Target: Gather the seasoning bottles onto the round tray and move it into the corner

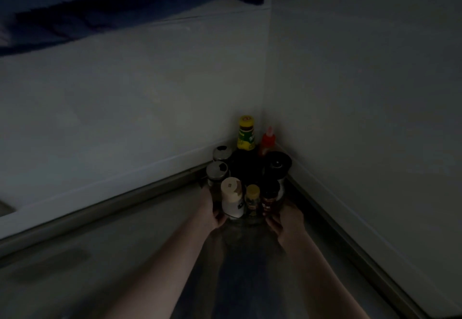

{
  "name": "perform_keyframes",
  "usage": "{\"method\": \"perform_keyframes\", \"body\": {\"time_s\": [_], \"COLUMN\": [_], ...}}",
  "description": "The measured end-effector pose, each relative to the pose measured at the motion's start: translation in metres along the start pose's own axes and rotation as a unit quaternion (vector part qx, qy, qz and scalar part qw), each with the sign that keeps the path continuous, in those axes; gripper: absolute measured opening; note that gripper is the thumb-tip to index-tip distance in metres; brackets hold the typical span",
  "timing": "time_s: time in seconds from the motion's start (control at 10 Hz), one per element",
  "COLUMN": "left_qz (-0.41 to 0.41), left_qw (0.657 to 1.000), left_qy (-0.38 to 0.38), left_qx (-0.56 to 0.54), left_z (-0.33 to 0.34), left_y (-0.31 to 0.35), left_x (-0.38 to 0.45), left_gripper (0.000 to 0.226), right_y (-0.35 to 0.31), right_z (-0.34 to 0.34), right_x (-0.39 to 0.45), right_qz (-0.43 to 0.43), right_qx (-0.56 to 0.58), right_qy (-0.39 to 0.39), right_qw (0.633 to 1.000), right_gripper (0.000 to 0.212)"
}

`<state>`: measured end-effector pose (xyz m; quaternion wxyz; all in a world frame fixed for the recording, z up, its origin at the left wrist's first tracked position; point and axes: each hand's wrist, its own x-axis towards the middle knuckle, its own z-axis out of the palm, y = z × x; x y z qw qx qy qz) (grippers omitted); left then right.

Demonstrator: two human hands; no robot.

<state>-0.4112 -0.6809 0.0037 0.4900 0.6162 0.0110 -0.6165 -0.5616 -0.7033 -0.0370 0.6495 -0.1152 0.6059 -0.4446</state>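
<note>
The scene is very dark. Several seasoning bottles stand packed together on the round tray (250,220), deep in the corner of the counter: a tall dark bottle with a yellow cap (246,138), a red-capped sauce bottle (268,141), a black grinder (277,166), two metal-lidded shakers (217,171), a white bottle (232,197), a small yellow-lidded jar (252,200) and a dark jar (270,198). My left hand (212,208) grips the tray's left edge. My right hand (287,221) grips its right edge. The tray itself is barely visible under the bottles.
Two pale walls (150,109) meet right behind the bottles. A metal strip (125,201) runs along the foot of each wall. The grey counter (100,256) stretches to the left and toward me. A dark cabinet edge (100,6) hangs overhead.
</note>
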Motion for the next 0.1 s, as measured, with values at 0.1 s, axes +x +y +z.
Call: {"method": "perform_keyframes", "body": {"time_s": [0.1], "left_qz": [0.03], "left_qw": [0.999], "left_qy": [-0.006], "left_qx": [-0.011], "left_z": [-0.0053], "left_y": [-0.0031], "left_x": [-0.0039], "left_gripper": [0.026], "right_y": [0.0028], "right_z": [-0.0011], "right_x": [-0.0032], "right_qz": [-0.005], "right_qx": [-0.003], "right_qy": [-0.013], "right_qw": [1.0], "right_gripper": [0.037]}}
